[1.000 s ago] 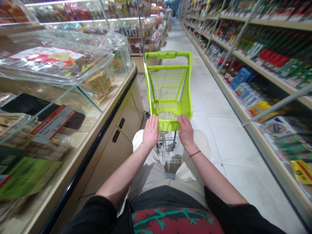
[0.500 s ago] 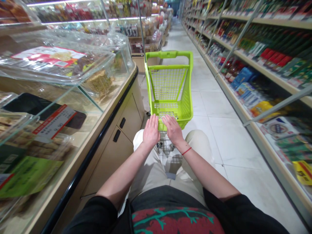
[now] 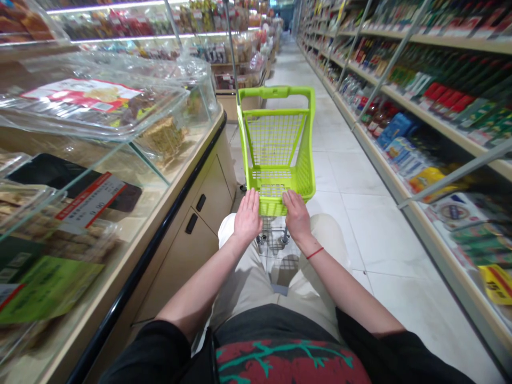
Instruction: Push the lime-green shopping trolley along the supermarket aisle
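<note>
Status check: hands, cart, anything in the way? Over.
Left hand and right hand flat on near rim of green cart. Cart upright in aisle. Display counter close on its left, shelves right.

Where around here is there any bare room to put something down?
The green cart is bare inside, from its mesh back to the rim under the left hand and right hand. The tiled floor between glass counter and shelves is bare too. Counter and shelves are crowded with packets.
</note>
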Action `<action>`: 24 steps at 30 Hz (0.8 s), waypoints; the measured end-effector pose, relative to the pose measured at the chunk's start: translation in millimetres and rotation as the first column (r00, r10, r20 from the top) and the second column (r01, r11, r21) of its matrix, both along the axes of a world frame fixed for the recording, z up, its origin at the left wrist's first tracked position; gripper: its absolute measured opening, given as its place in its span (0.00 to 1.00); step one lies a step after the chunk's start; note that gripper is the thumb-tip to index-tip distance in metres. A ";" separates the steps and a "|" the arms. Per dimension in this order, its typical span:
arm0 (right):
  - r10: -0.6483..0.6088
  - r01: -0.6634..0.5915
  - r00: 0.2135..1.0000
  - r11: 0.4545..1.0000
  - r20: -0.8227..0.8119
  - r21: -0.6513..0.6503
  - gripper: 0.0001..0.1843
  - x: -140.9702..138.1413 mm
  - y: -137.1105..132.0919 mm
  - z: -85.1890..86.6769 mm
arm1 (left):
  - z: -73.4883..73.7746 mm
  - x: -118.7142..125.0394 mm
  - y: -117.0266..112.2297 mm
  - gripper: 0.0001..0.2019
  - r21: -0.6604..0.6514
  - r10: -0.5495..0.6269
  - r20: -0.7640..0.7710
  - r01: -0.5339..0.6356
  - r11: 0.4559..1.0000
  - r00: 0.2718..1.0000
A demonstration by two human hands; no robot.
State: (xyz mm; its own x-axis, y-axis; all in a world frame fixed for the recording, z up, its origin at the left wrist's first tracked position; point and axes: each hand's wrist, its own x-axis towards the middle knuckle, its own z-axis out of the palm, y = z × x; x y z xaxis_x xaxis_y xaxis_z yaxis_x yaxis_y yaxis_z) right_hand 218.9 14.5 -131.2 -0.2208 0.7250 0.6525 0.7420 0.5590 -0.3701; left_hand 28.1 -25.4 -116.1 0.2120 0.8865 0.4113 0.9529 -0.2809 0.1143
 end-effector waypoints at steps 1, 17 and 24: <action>0.035 -0.035 0.999 0.999 0.013 -0.012 0.30 -12.5 -1.6 1.3 | 0.0 -0.4 -0.2 0.45 0.001 -0.003 0.002 0.003 1.000 1.000; 0.052 -0.054 0.993 0.998 0.103 0.018 0.32 22.8 8.9 4.3 | 1.7 -3.0 0.3 0.44 -0.016 0.016 -0.029 -0.017 1.000 0.999; -0.121 0.120 0.992 0.991 0.024 0.064 0.31 54.0 13.4 -1.3 | 1.1 -1.3 -0.5 0.45 -0.017 0.020 -0.016 -0.020 1.000 1.000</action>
